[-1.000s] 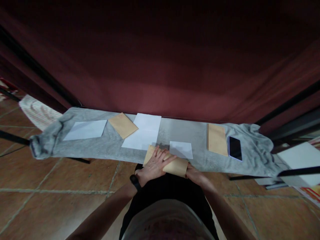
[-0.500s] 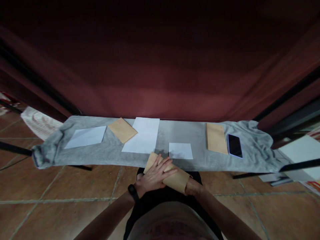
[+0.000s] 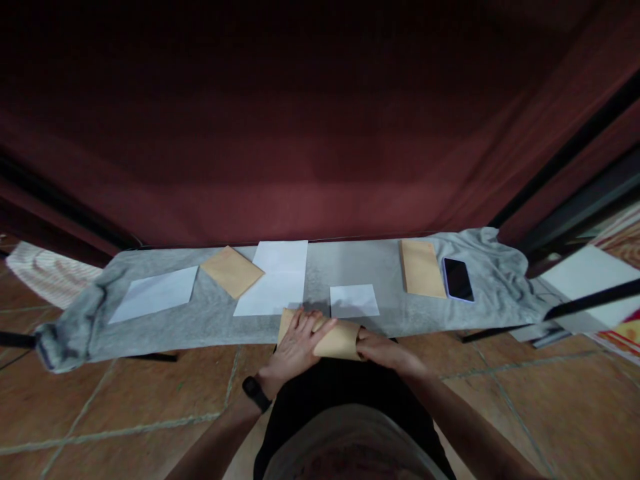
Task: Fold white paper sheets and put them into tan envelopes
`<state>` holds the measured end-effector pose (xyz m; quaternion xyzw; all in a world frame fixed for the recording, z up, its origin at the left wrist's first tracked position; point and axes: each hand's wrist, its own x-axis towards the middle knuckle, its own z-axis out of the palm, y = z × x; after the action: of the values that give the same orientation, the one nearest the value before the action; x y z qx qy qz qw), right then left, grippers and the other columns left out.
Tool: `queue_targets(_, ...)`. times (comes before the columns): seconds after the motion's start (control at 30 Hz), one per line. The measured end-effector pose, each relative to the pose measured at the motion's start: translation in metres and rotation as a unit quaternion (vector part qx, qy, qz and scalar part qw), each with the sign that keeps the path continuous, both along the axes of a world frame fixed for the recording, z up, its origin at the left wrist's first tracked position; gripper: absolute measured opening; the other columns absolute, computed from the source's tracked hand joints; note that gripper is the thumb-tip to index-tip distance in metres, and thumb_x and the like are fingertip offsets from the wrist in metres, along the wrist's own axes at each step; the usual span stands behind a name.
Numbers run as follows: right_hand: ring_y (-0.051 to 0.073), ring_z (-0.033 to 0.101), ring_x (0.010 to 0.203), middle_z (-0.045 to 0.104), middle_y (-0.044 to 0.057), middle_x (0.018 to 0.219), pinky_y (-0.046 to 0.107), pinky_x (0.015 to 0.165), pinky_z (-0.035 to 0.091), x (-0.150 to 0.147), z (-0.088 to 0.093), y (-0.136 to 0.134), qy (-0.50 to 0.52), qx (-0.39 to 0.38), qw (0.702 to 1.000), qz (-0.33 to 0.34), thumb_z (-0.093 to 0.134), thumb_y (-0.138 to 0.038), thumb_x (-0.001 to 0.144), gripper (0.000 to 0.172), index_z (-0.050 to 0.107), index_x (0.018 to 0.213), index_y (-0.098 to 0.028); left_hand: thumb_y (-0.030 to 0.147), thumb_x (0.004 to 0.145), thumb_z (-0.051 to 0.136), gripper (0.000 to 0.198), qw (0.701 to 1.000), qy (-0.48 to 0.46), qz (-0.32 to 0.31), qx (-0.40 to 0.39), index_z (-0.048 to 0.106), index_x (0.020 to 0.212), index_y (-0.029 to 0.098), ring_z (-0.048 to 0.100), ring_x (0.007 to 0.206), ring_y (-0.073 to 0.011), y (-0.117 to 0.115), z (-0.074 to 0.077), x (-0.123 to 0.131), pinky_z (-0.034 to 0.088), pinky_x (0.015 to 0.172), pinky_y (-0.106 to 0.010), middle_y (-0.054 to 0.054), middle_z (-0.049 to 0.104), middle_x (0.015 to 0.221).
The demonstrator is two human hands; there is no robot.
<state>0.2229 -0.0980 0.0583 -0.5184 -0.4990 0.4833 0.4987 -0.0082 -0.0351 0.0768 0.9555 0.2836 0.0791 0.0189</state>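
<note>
A brown paper envelope is held over my lap at the front edge of the cloth-covered bench. My left hand lies across its left part, fingers over the far edge and thumb on top, gripping it. At the envelope's right end, my right hand reaches into the opening, which bulges around it. The right fingers are hidden inside, so what they hold does not show. Just beyond the hands lie a small white paper and a larger white sheet.
A second brown envelope overlaps the large sheet. Another white paper lies at the left. To the right are a brown envelope stack and a phone. Grey cloth covers the bench against a dark red panel.
The envelope has turned closer to level, and its right end has risen with my right hand. My left hand stays on it. The camera view has shifted and tilted slightly.
</note>
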Motion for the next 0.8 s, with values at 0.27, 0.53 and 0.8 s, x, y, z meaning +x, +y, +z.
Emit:
queue_targets(0.27, 0.028, 0.066, 0.106, 0.07, 0.017, 0.11, 0.038, 0.092, 0.051, 0.071, -0.013, 0.053, -0.371, -0.126, 0.9, -0.191, 0.062, -0.037, 0.092, 0.029, 0.066, 0.109, -0.014, 0.041, 0.073, 0.078, 0.115, 0.986, -0.013, 0.163, -0.038, 0.008, 0.162, 0.025, 0.048, 0.133, -0.0359, 0.045, -0.014, -0.026, 0.024, 0.118, -0.06, -0.015, 0.052, 0.14)
queue_targets(0.53, 0.036, 0.065, 0.112, 0.066, 0.028, 0.119, 0.039, 0.093, 0.048, 0.05, -0.027, 0.068, -0.517, -0.202, 0.813, -0.176, 0.071, -0.042, 0.087, 0.051, 0.06, 0.12, -0.005, 0.043, 0.074, 0.078, 0.115, 0.982, 0.002, 0.181, -0.044, 0.007, 0.163, 0.026, 0.047, 0.135, -0.0354, 0.05, -0.026, -0.025, 0.023, 0.118, -0.058, -0.014, 0.05, 0.144)
queue_targets(0.8, 0.026, 0.068, 0.105, 0.073, 0.015, 0.107, 0.032, 0.088, 0.049, 0.062, -0.03, 0.066, -0.434, -0.167, 0.867, -0.18, 0.064, -0.029, 0.088, 0.018, 0.067, 0.101, -0.018, 0.045, 0.074, 0.078, 0.114, 0.981, -0.014, 0.184, -0.061, 0.008, 0.162, 0.027, 0.044, 0.139, -0.0356, 0.048, -0.029, -0.028, 0.02, 0.12, -0.059, -0.014, 0.047, 0.147)
